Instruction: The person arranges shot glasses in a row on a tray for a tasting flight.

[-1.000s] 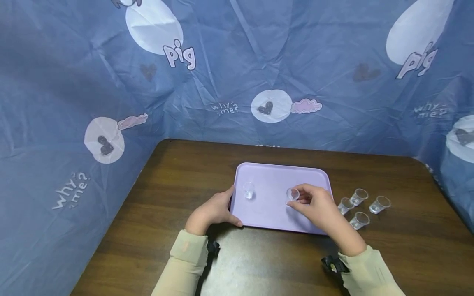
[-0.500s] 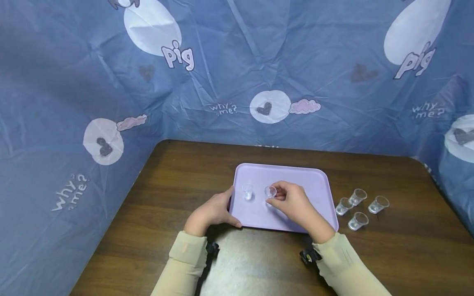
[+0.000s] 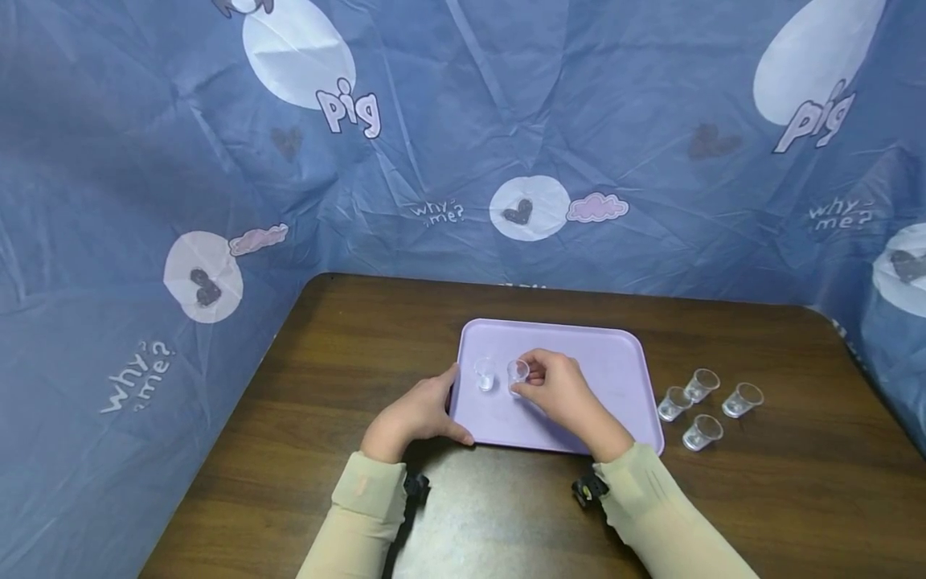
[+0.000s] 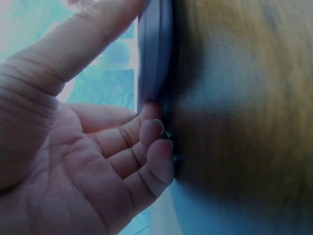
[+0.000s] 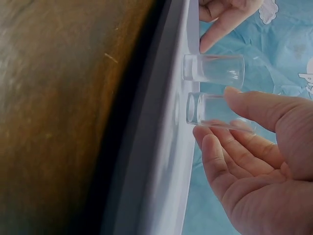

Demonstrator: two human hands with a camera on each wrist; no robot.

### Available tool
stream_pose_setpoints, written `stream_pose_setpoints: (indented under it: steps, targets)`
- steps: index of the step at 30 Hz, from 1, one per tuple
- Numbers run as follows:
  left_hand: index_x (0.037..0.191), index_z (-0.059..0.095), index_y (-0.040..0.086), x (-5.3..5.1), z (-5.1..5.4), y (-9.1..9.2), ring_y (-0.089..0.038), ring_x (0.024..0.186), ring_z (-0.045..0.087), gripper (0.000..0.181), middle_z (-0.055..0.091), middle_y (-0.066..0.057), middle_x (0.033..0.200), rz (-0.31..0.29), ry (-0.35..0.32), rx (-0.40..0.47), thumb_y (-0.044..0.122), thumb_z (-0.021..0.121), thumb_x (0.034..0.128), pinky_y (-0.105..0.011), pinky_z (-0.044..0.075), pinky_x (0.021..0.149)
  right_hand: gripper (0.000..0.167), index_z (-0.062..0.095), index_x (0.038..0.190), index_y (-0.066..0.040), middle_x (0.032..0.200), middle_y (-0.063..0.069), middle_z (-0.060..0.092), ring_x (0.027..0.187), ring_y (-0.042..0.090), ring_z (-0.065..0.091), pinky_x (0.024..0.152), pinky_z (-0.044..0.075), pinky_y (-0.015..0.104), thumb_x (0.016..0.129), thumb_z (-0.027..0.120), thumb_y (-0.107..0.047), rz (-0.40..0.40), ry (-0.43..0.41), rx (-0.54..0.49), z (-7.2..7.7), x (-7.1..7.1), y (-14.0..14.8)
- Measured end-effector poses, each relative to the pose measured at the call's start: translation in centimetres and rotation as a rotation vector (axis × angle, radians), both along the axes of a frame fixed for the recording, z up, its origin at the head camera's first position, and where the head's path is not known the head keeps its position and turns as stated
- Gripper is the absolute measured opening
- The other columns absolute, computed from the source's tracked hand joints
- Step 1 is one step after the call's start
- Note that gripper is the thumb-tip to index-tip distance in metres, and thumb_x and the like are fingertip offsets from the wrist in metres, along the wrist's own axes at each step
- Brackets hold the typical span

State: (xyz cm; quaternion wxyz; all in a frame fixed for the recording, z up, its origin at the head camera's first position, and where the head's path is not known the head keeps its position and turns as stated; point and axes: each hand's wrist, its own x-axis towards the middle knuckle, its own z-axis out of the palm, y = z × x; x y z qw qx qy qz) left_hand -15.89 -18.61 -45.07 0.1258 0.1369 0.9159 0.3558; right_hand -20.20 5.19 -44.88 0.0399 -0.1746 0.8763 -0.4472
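A lilac tray (image 3: 579, 346) lies on the wooden table. My left hand (image 3: 415, 416) rests at its near left corner, thumb along the front rim and fingers against the left side; in the left wrist view the fingers (image 4: 160, 159) are loosely bent beside the tray wall. With thumb and fingertips my right hand (image 3: 560, 390) pinches a small clear shot glass (image 3: 517, 372) over the tray's left half. Another clear shot glass (image 3: 485, 378) stands just left of it. In the right wrist view the held glass (image 5: 211, 110) is upright, its base at or barely above the tray; which, I cannot tell.
Several more clear shot glasses (image 3: 702, 433) stand upright in a loose group right of the tray, on the brown table (image 3: 781, 498). A blue printed cloth (image 3: 434, 161) hangs behind the table and along its sides.
My right hand has carried the shot glass leftward across the tray, from its right half to beside the other glass, slowing lately. My left hand has stayed at the tray corner.
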Motion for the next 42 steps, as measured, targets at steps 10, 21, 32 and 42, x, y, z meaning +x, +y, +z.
stream_pose_setpoints:
  steps: [10,21,32,42]
  targets:
    - [0.154,0.032,-0.004,0.3,-0.2,0.0,-0.030,0.113,0.058,0.117,0.059,-0.022,0.132,-0.003,-0.014,0.000,0.022,0.100,0.0630,-0.045,0.046,0.099,0.023,0.071,0.099,-0.001,0.091,0.006,0.071,0.083,0.018,0.067,0.076,0.056,0.035,0.081,0.085,-0.003,-0.009,-0.023,0.002,-0.1,-0.3,-0.4]
    - [0.153,0.032,-0.006,-0.1,-0.1,0.1,-0.031,0.113,0.059,0.119,0.060,-0.023,0.131,-0.003,0.006,-0.021,0.025,0.101,0.0615,-0.045,0.046,0.098,0.025,0.071,0.101,0.003,0.093,0.010,0.072,0.084,0.021,0.069,0.076,0.057,0.034,0.080,0.084,0.000,-0.006,-0.023,-0.030,-0.4,-0.3,-0.6]
    - [0.151,0.035,-0.004,0.3,-0.2,0.0,-0.030,0.108,0.060,0.114,0.063,-0.020,0.124,-0.002,-0.005,-0.002,0.022,0.101,0.0614,-0.046,0.047,0.096,0.033,0.070,0.110,0.008,0.098,0.015,0.072,0.089,0.026,0.070,0.079,0.057,0.035,0.080,0.083,0.001,0.004,-0.037,-0.020,-0.6,0.1,-0.3]
    - [0.154,0.032,-0.005,0.0,0.2,0.1,-0.029,0.111,0.059,0.117,0.060,-0.022,0.130,0.009,-0.026,-0.018,0.022,0.100,0.0624,-0.044,0.046,0.097,0.041,0.067,0.118,0.008,0.106,0.020,0.071,0.099,0.032,0.069,0.086,0.055,0.041,0.081,0.084,-0.001,0.025,0.006,0.005,0.5,0.3,1.1]
